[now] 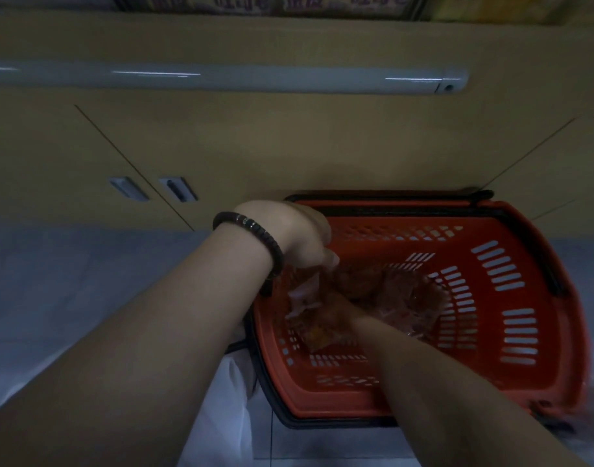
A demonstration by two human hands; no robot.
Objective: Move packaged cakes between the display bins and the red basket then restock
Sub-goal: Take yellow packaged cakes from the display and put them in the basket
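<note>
- Red basket (541, 230): on the floor (70, 281), its far rim against a tan cupboard (255, 146); black handles folded down along the rim.
- Packaged cakes (403, 298): a loose heap of clear wrappers on the basket bottom, toward my side and the centre.
- My left hand (299, 237): over the basket's left corner, black bracelet (255, 237) on the wrist; fingers (331, 257) curled downward, pinching the top of a pale packet (304, 294) that hangs inside the basket.
- My right hand (344, 316): down among the cakes; fingers blurred and half buried, so I cannot tell their state.
- Cupboard: two recessed door pulls (177, 189), and a pale rail (221, 77) above.
</note>
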